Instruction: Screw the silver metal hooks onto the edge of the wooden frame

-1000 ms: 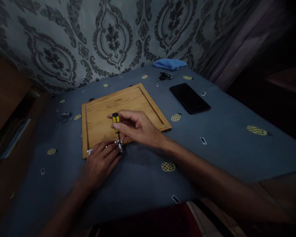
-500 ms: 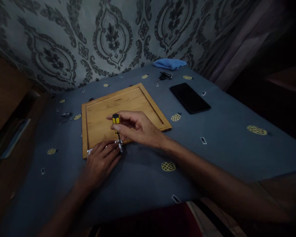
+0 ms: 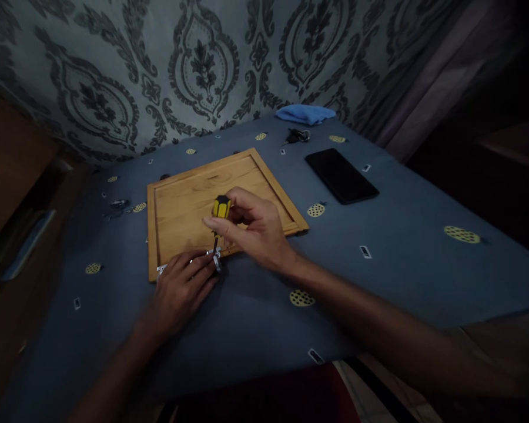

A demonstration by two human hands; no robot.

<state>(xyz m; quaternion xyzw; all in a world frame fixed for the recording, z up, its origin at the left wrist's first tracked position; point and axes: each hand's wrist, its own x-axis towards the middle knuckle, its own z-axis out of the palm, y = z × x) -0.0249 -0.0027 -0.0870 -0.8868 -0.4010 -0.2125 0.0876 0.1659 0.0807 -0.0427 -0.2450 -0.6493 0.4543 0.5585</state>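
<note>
In my right hand [image 3: 258,232], the thumb and fingers are closed around the yellow and black handle of a screwdriver [image 3: 221,207]. Its shaft points down, with the tip at a shiny metal hinge [image 3: 217,262] on the near edge of a framed wooden panel [image 3: 194,194]. My left hand [image 3: 184,286] lies over that edge, its fingers together and pressing on the hinge, partly covering it. More bright metal [image 3: 160,271] shows by the panel's near left corner, beside my left fingers; whether it joins the hinge is hidden.
A blue patterned cloth [image 3: 405,258] covers the table. Right of the panel lies a black phone [image 3: 341,176], with keys [image 3: 298,136] and a blue cloth [image 3: 305,114] behind it. Small metal parts [image 3: 119,204] lie left of the panel. A patterned curtain [image 3: 203,64] hangs behind.
The screwdriver handle has tilted to the right and my right hand has turned with it. The tip stays at the hinge. My left hand has kept its place.
</note>
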